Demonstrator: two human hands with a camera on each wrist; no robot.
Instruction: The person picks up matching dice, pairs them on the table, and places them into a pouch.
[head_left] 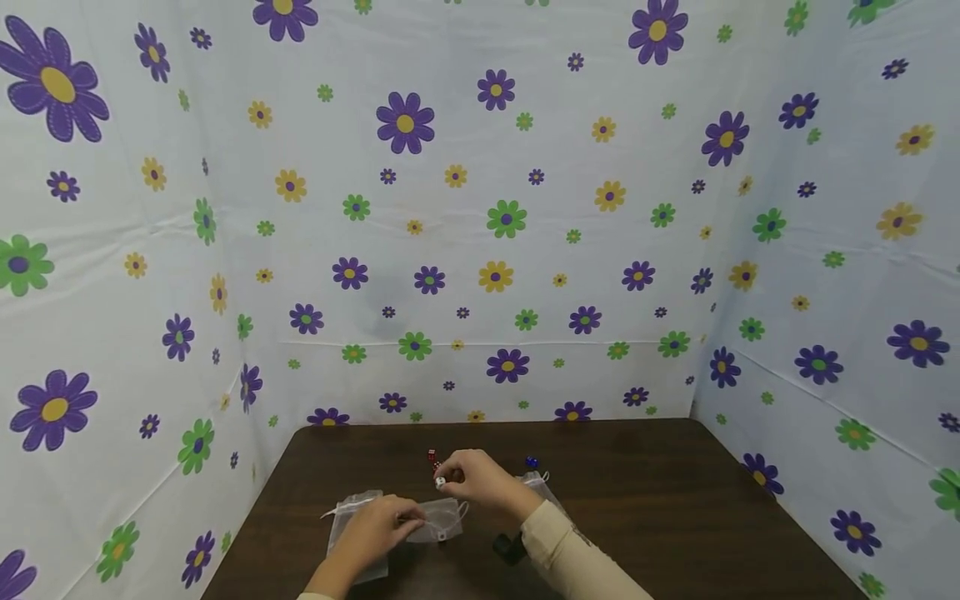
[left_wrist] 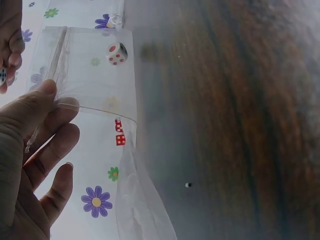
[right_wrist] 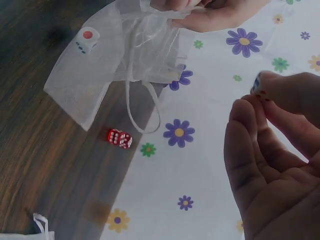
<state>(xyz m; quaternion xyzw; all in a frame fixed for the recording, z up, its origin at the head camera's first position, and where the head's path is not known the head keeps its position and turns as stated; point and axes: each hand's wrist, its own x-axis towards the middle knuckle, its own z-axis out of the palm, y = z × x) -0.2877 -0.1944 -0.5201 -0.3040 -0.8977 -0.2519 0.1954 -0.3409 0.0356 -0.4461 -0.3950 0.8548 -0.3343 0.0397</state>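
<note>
Above the tabletop (head_left: 645, 500), both hands are at work! The right hand (head_left: 480, 479) has a white die (head_left: 440, 482) pinched between thumb and fingertips, up in the air, spots showing. Facing it, the left hand (head_left: 378, 525) has thumb and forefinger closed on a sheer bag (head_left: 435, 510), its other fingers loosely bent. And look inside that bag: a second die (left_wrist: 116, 53), red spots on one face, over towards the end away from the left hand. A pale cord (right_wrist: 128, 105) loops out of the bag, too. Just beyond, red dice (right_wrist: 114, 136) rest close together on the wood. Further right come blue dice (head_left: 532, 462), near another bag (head_left: 536, 483) partly covered by the right arm. A third bag (head_left: 371, 571) lies beneath the left hand, and a dark object (head_left: 509, 548), too unclear to name, sits beside the right sleeve (head_left: 555, 542). Flowered cloth (head_left: 450, 242) rises behind it all.
</note>
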